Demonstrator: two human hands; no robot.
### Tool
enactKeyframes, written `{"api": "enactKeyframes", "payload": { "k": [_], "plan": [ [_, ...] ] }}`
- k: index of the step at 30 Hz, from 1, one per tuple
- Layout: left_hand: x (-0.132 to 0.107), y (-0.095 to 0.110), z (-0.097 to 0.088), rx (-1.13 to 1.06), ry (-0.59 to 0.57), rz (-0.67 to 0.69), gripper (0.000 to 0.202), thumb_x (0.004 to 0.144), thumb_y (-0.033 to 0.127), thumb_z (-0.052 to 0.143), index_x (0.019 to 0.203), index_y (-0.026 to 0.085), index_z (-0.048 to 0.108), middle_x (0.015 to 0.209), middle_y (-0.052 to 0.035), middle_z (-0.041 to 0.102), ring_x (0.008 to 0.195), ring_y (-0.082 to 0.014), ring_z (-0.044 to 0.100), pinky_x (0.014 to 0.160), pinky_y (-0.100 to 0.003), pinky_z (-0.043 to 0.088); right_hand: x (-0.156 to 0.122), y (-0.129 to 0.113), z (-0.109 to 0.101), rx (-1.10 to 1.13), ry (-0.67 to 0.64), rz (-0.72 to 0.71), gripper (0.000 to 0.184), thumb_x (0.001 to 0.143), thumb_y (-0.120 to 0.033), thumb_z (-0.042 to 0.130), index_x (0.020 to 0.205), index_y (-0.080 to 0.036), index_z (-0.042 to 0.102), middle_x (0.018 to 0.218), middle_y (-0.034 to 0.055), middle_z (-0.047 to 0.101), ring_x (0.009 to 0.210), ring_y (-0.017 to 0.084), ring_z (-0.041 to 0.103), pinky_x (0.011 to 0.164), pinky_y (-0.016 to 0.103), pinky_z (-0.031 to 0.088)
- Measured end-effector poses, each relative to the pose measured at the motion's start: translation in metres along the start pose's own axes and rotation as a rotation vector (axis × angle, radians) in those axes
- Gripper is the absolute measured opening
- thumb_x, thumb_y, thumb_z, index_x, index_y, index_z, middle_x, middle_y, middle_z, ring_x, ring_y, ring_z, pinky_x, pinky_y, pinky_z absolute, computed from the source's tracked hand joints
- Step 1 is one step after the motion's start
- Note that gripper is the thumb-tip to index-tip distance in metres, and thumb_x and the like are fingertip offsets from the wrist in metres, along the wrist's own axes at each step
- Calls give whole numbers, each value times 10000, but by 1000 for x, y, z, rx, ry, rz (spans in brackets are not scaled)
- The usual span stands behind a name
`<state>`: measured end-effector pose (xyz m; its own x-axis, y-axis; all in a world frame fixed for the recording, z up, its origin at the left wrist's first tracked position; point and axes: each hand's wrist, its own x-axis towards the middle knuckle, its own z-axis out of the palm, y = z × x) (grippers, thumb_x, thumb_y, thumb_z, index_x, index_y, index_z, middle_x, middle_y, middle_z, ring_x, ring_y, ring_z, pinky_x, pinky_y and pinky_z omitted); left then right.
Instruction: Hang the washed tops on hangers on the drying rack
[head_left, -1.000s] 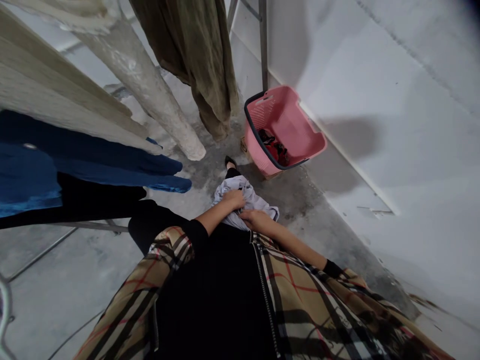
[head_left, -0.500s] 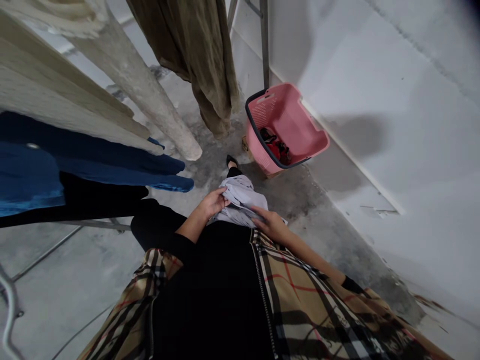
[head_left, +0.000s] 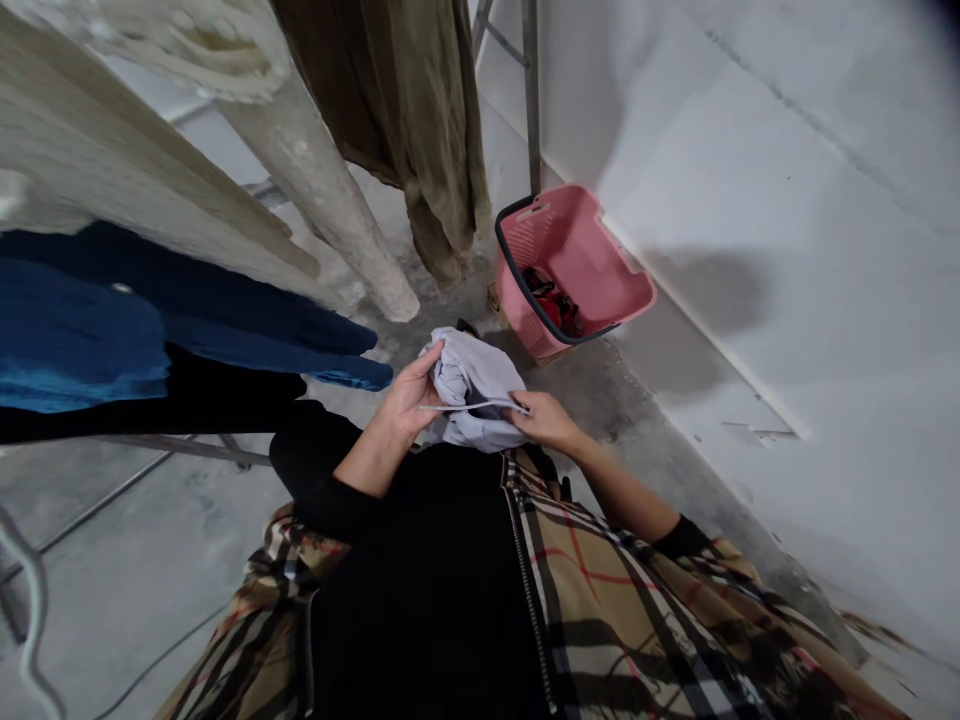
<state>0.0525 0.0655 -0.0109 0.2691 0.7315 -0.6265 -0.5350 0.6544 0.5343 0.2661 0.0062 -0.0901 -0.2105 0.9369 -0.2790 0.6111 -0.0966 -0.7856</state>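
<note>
A crumpled pale lavender garment is held in front of my body. My left hand grips its left side with the fingers curled round the cloth. My right hand pinches its lower right edge, and a thin strap or hem is stretched between the two hands. A pink laundry basket with a dark rim stands on the floor just beyond, against the wall, with a red and black item lying in it.
A drying rack at the left carries blue, black and beige clothes. An olive garment hangs ahead. A metal pole stands by the white wall. The floor is grey concrete.
Both hands have lifted the pale garment from near my waist and pulled it apart, so a thin edge now runs taut between them. The view tilted slightly.
</note>
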Motion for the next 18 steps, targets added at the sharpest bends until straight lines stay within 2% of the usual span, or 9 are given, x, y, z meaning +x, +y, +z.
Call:
{"api": "enactKeyframes", "payload": {
  "k": [2, 5, 9, 12, 14, 16, 18],
  "plan": [
    [-16, 18, 13, 19, -28, 76, 148, 937, 214, 523, 937, 151, 657, 792, -8, 728, 805, -148, 711, 806, -271, 585, 10, -15, -26, 79, 151, -60, 213, 826, -261, 540, 926, -147, 690, 802, 41, 685, 781, 175, 621, 740, 266, 473],
    [-43, 47, 29, 109, -99, 232, 98, 888, 221, 602, 937, 149, 647, 762, -1, 717, 755, -152, 716, 747, -265, 601, 17, -47, -76, 289, 420, -259, 208, 821, -224, 536, 963, -153, 671, 847, 21, 684, 758, 145, 610, 720, 256, 477],
    [-79, 77, 46, 295, -217, 328, 263, 744, 185, 752, 978, 124, 649, 794, -14, 716, 703, -138, 704, 693, -225, 594, 4, -115, -134, 478, 614, -530, 159, 890, -257, 532, 994, -199, 638, 839, -16, 656, 679, 99, 595, 634, 217, 470],
    [-102, 92, 54, 517, -254, 392, 434, 648, 257, 842, 1019, 129, 657, 873, -46, 720, 747, -166, 702, 681, -232, 583, -17, -171, -160, 520, 663, -658, 126, 906, -204, 524, 967, -183, 632, 810, -19, 649, 654, 77, 594, 608, 193, 459],
    [-114, 98, 56, 687, -241, 467, 571, 616, 365, 863, 1087, 129, 643, 964, -79, 710, 863, -223, 702, 751, -291, 585, -28, -201, -168, 505, 647, -716, 141, 887, -131, 518, 950, -163, 639, 797, -19, 653, 671, 70, 603, 628, 189, 462],
    [-124, 101, 57, 887, -155, 629, 772, 585, 440, 872, 1227, 130, 577, 1109, -116, 669, 1045, -294, 658, 889, -379, 555, -36, -222, -172, 480, 606, -747, 159, 869, -91, 514, 928, -151, 649, 766, -24, 644, 678, 69, 605, 637, 187, 460],
    [-132, 101, 57, 1102, 2, 870, 992, 538, 456, 894, 1374, 153, 454, 1233, -137, 601, 1181, -345, 582, 999, -449, 488, -40, -235, -174, 474, 547, -747, 148, 863, -100, 525, 889, -152, 661, 733, -28, 635, 662, 74, 606, 618, 187, 461]
  ]
}}
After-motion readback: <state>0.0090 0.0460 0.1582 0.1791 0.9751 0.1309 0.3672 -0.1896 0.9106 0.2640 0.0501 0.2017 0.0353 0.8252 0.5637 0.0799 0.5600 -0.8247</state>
